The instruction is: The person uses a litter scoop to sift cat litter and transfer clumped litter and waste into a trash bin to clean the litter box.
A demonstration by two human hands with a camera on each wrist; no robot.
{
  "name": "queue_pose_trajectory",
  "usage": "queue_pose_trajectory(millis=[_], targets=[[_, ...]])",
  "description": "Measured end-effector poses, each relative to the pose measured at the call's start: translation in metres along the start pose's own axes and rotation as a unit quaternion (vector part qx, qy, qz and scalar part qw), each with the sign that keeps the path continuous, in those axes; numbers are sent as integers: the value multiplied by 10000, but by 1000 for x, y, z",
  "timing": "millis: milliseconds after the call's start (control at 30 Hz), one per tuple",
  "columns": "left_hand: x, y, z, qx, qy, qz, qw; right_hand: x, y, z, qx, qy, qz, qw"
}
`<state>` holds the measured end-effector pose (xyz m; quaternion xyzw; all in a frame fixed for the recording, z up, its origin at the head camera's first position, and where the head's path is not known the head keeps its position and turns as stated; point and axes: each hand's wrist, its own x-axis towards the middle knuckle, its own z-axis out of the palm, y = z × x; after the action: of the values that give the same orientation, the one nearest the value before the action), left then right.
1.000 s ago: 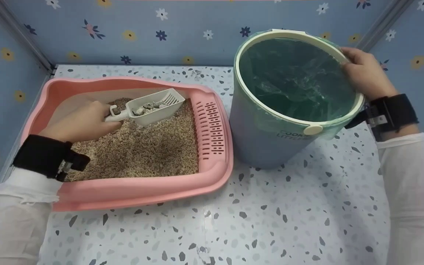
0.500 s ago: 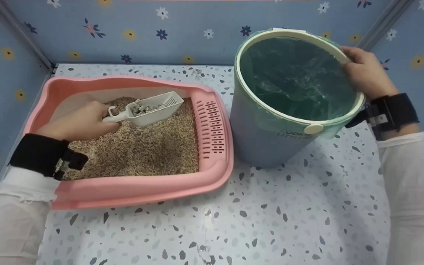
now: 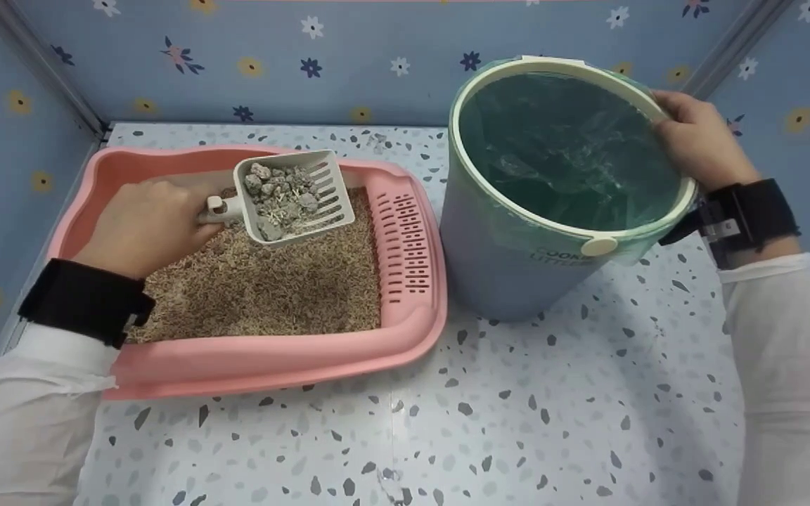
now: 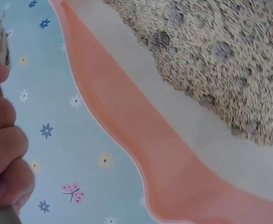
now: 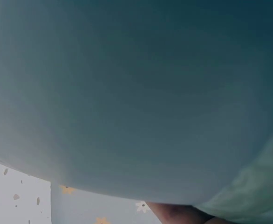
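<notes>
My left hand (image 3: 155,221) grips the handle of a pale grey slotted litter scoop (image 3: 338,221) above the litter. Grey clumps (image 3: 282,193) and a few loose pellets lie in the scoop, whose open top faces me. Under it, the pink litter box (image 3: 405,344) holds tan pellet litter (image 3: 257,302); in the left wrist view darker lumps dot the litter (image 4: 229,60). My right hand (image 3: 704,137) holds the right rim of a blue-grey bin (image 3: 510,267), lined with a green plastic bag (image 3: 560,140). The bin leans toward me. Fingers beyond its rim are hidden.
Close to the box's right side stands the bin. A speckled white tabletop (image 3: 405,436) lies beneath both. Blue flowered panels (image 3: 271,49) enclose the back and sides. A slotted pink ledge (image 3: 405,246) forms the box's right end.
The scoop has risen and turned, so its slotted floor and clumps now face the head camera. My left hand has rolled with it. Right hand and bin stay put.
</notes>
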<state>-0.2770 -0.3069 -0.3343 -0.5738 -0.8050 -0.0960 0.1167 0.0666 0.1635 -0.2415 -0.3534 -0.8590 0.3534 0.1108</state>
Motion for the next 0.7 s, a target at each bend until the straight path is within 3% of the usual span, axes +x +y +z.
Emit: queue_pose_trajectory(millis=[167, 267, 467, 700], targets=[[-1, 0, 3, 335, 653, 429, 9964, 0, 0, 0, 5, 7, -26, 10000], [-2, 0, 5, 493, 865, 643, 9930, 0, 0, 0, 17, 16, -31, 10000], [-2, 0, 5, 596, 873, 823, 9910, 0, 0, -1, 124, 12, -12, 9999], [-3, 1, 5, 555, 815, 805, 9919, -1, -1, -2, 233, -4, -31, 9997]])
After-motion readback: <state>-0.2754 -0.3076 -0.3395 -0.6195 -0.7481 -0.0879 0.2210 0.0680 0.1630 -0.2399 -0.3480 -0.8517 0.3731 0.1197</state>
